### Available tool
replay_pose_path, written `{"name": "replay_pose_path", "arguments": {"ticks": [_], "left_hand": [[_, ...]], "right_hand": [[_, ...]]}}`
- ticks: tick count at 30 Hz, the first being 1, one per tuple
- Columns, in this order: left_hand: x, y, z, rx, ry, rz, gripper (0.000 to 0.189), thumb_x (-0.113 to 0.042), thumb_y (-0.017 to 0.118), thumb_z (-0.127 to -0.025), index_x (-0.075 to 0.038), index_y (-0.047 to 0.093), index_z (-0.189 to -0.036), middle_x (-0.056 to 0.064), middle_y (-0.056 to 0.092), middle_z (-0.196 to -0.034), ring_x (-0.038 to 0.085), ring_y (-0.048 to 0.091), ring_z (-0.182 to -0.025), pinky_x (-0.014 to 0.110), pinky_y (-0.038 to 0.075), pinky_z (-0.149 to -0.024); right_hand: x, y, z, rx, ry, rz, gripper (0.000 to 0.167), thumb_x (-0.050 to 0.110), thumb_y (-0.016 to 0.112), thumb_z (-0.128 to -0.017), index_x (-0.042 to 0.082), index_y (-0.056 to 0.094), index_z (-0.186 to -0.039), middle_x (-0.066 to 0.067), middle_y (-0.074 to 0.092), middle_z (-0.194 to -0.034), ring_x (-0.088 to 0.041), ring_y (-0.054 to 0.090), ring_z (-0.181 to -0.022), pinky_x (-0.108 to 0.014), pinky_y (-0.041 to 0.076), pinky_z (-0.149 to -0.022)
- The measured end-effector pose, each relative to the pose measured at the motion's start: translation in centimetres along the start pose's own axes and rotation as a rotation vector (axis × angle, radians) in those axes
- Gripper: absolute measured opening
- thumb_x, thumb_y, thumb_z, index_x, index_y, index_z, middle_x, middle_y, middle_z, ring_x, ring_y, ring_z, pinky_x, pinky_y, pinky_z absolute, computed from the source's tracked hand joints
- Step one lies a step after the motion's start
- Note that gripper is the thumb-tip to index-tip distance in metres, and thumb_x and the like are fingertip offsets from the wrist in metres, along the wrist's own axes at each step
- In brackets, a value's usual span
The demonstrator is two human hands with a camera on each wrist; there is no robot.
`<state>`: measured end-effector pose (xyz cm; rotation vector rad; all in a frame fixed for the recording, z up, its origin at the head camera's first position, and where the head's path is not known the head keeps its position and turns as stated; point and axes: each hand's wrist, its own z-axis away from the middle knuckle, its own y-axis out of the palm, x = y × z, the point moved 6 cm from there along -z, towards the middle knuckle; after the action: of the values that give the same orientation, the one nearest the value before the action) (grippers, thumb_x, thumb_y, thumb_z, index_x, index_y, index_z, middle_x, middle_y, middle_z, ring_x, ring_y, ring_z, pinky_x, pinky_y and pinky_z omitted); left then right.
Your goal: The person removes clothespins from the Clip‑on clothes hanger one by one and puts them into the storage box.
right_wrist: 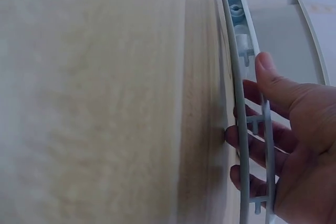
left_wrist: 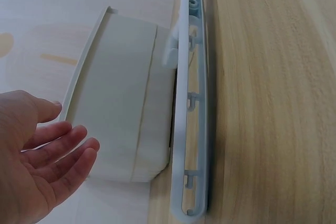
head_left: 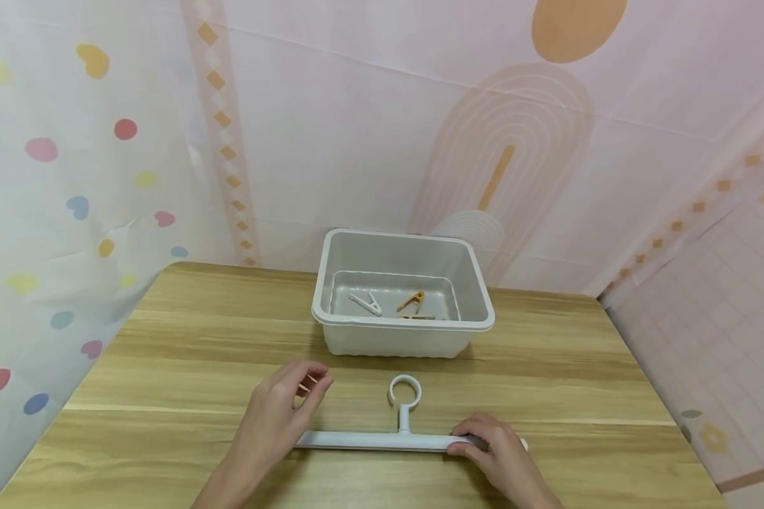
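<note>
A pale blue-grey plastic hanger bar (head_left: pixel 375 441) with a ring-shaped hook (head_left: pixel 404 392) lies across the wooden table, ring toward the bin. My right hand (head_left: pixel 499 452) grips the bar near its right end, thumb on one side and fingers round the other. In the right wrist view, small hooked pegs show along the hollow underside of the bar (right_wrist: pixel 242 129). Over the bar's left end, my left hand (head_left: pixel 280 410) hovers with loosely bent fingers and holds nothing. The left wrist view shows this hand (left_wrist: pixel 42 156) apart from the bar.
Behind the hanger stands a light grey plastic bin (head_left: pixel 395 341). Inside lie a white clothespin (head_left: pixel 368 304), an orange-brown one (head_left: pixel 412 302) and another brown piece (head_left: pixel 417 317), partly hidden by the rim. A patterned curtain (head_left: pixel 331 141) hangs behind the table (head_left: pixel 184 339).
</note>
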<state>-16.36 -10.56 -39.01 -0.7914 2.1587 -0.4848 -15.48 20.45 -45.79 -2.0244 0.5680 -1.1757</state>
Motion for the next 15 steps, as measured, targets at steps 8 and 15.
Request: {"name": "replay_pose_path", "arguments": {"ticks": [8, 15], "left_hand": [[0.09, 0.08, 0.11, 0.013, -0.008, 0.011, 0.011, -0.005, 0.077, -0.086, -0.01, 0.07, -0.091, -0.006, 0.068, -0.081, 0.001, 0.062, -0.073, 0.022, 0.056, -0.063], [0.2, 0.08, 0.28, 0.013, -0.013, 0.01, 0.012, -0.004, 0.077, -0.085, -0.011, 0.07, -0.09, -0.008, 0.067, -0.081, 0.0, 0.061, -0.073, 0.02, 0.055, -0.063]], "right_hand": [[0.16, 0.38, -0.2, 0.016, -0.074, 0.052, 0.005, 0.029, 0.075, -0.087, 0.025, 0.074, -0.091, 0.017, 0.066, -0.091, 0.001, 0.056, -0.087, -0.023, 0.051, -0.075], [0.1, 0.67, -0.46, 0.038, -0.086, 0.088, 0.008, 0.033, 0.073, -0.089, 0.026, 0.074, -0.092, 0.019, 0.065, -0.091, 0.001, 0.055, -0.087, -0.023, 0.051, -0.075]]}}
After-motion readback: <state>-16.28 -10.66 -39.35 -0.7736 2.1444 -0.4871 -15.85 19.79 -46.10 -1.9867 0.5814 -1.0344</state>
